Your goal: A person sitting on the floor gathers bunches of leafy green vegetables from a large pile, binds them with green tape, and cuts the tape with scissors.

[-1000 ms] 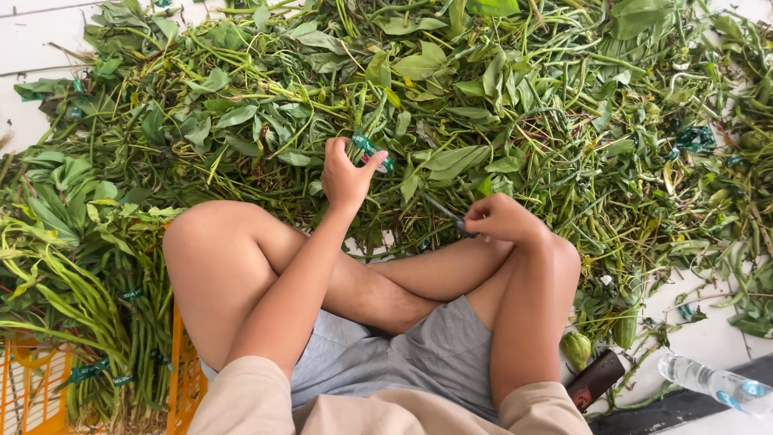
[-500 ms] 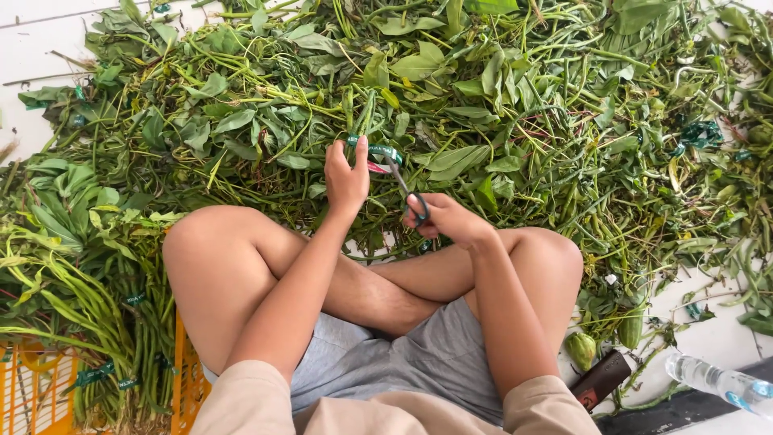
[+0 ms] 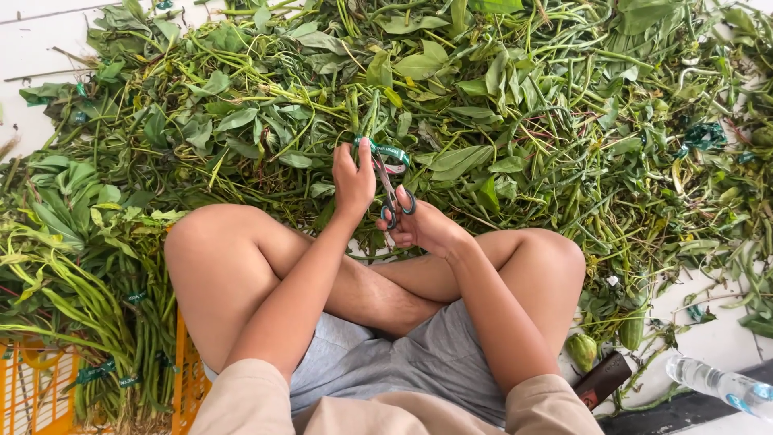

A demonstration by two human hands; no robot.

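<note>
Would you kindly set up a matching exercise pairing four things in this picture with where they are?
Things:
1. scissors
2. green band
3. orange crate
4. clear plastic bottle

Places:
A. bottom right corner
B. in the right hand
C. bottom left, under bundled stalks
D. at the left hand fingertips

Pairs: 1-B, 2-D, 3-C, 4-A

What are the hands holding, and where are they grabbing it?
The right hand holds small scissors by the finger loops. The left hand pinches a green band at its end.
</note>
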